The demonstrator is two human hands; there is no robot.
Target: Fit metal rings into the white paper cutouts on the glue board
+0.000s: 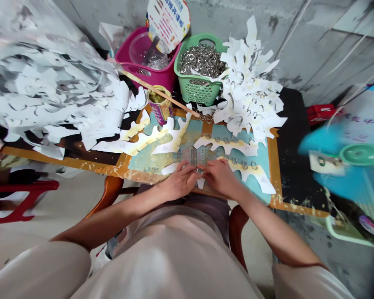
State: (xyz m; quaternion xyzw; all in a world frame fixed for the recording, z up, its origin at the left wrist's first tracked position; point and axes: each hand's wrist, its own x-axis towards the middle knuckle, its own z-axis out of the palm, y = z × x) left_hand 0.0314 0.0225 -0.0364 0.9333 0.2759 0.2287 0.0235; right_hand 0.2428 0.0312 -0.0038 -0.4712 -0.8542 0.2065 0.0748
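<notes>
My left hand (183,181) and my right hand (220,175) meet at the front edge of the table, fingers bent and fingertips almost touching. A small shiny metal ring (200,170) shows between them, partly covered by the fingers. Under the hands lies a white scalloped strip (168,168); my left fingers press on it. To the right, another white strip (262,179) carries several metal rings along its yellowed edge. Behind that is a similar ringed strip (227,146). Two glue-smeared strips without visible rings, one a forked strip (174,137), lie to the left.
A green basket (201,93) of metal rings and a magenta basket (134,54) stand against the wall. A stick (165,96) rests across an open can (162,112). White pieces are heaped on the left (65,112) and right (252,95). A blurred turquoise fan (333,178) is at right.
</notes>
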